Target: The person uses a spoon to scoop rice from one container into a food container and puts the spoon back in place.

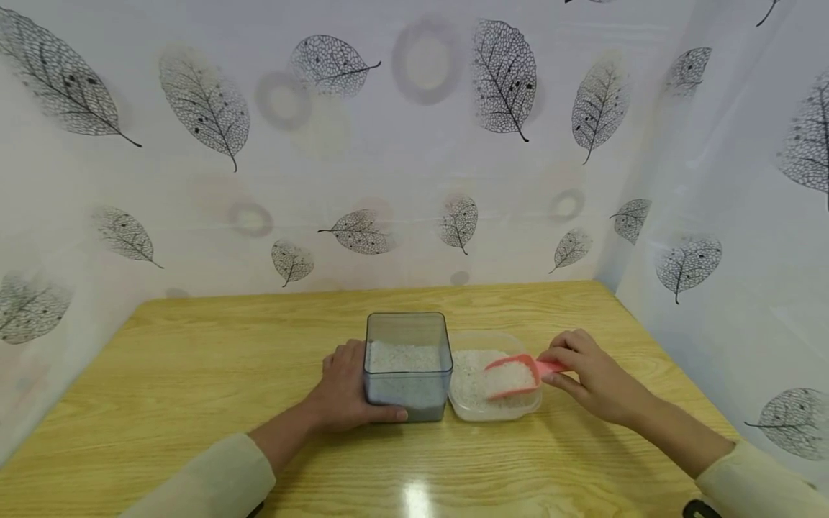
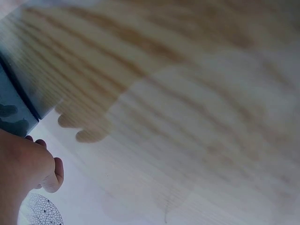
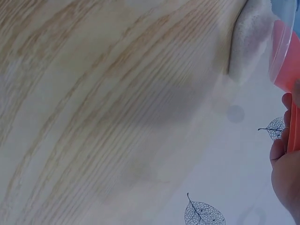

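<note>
The left hand (image 1: 346, 397) grips a square, see-through grey container (image 1: 408, 394) from its left, thumb along the near side. The container, partly filled with pale grains, stands mid-surface (image 1: 227, 374). Just right of it sits a clear tub (image 1: 495, 414) of white grains. The right hand (image 1: 596, 378), fingers closed round its handle, holds a pink scoop (image 1: 536, 371) loaded with grains over the tub.

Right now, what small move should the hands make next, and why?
Perhaps raise the pink plastic scoop, kept level, above the rim of the grey transparent square container. The right hand grips the scoop, loaded with white grains, at the clear plastic tub; the left hand holds the neighbouring container, whose walls look taller, so a low sideways move might bump it.
</note>
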`<state>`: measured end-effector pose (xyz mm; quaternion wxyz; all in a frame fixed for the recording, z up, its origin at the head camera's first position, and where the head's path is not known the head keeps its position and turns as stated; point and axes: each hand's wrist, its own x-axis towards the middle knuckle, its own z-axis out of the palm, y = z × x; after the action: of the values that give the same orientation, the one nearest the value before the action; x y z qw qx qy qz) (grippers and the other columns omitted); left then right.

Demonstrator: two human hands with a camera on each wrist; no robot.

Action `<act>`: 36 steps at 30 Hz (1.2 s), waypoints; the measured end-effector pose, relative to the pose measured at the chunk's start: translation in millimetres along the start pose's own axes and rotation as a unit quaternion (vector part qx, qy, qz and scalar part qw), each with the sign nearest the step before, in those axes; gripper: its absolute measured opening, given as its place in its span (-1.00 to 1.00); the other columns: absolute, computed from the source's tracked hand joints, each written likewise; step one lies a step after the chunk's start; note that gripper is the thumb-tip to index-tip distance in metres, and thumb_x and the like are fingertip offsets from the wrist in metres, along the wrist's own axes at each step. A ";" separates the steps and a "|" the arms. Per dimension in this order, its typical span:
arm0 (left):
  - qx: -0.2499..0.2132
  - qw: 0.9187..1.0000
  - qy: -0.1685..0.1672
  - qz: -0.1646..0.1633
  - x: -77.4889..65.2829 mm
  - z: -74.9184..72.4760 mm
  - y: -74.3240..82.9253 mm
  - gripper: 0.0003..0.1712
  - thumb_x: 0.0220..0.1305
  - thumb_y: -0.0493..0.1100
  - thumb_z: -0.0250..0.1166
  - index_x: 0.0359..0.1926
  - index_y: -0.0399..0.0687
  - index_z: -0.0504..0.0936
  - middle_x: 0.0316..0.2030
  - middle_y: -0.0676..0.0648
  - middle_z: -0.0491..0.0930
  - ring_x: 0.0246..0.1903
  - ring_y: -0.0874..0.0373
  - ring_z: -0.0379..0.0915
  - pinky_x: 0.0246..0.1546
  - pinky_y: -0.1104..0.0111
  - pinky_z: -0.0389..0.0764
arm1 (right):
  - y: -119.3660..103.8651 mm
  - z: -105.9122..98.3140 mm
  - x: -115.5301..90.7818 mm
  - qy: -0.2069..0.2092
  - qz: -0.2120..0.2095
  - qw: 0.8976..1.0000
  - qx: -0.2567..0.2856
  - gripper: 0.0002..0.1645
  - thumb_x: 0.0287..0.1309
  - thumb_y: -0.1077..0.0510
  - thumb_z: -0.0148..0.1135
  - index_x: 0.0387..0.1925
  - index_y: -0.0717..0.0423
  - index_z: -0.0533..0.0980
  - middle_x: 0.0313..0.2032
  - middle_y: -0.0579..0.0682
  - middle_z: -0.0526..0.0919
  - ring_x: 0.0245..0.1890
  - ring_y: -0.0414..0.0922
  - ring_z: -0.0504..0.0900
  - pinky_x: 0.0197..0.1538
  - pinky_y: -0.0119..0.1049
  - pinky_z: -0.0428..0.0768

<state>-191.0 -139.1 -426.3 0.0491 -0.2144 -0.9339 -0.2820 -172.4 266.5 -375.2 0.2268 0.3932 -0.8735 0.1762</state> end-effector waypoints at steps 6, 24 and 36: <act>-0.003 1.000 -0.002 0.000 0.3 0.5 -0.3 0.29 -0.32 0.57 0.48 0.29 -0.11 0.25 0.02 -0.02 0.36 -0.01 0.11 0.24 0.18 0.04 0.15 | -0.1 -7.1 -1.8 0.004 0.018 1.000 -0.007 -0.73 0.05 0.30 0.44 -0.20 -0.03 0.64 -0.18 -0.23 0.46 -0.15 -0.31 0.27 -0.13 -0.48 0.29; -0.005 1.000 0.002 0.005 0.0 -0.3 0.2 0.27 -0.31 0.56 0.48 0.28 -0.12 0.26 0.02 -0.02 0.36 -0.01 0.11 0.24 0.14 0.06 0.15 | 11.4 -31.6 -12.0 0.017 -0.021 0.999 -0.022 -0.76 0.05 0.23 0.45 -0.19 0.03 0.66 -0.20 -0.21 0.46 -0.14 -0.32 0.26 -0.15 -0.50 0.25; -0.004 1.000 0.002 0.000 0.5 0.3 0.8 0.28 -0.32 0.56 0.48 0.28 -0.12 0.26 0.01 -0.03 0.37 -0.02 0.11 0.25 0.15 0.05 0.15 | 14.9 -43.2 -11.0 0.030 -0.055 0.997 -0.047 -0.41 0.43 -0.26 -0.08 -0.22 0.07 0.69 -0.24 -0.19 0.46 -0.15 -0.30 0.29 -0.13 -0.49 0.27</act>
<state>-191.1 -138.2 -426.0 0.0499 -0.2145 -0.9324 -0.2865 -166.2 303.6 -347.0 0.2808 0.4236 -0.8507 0.1341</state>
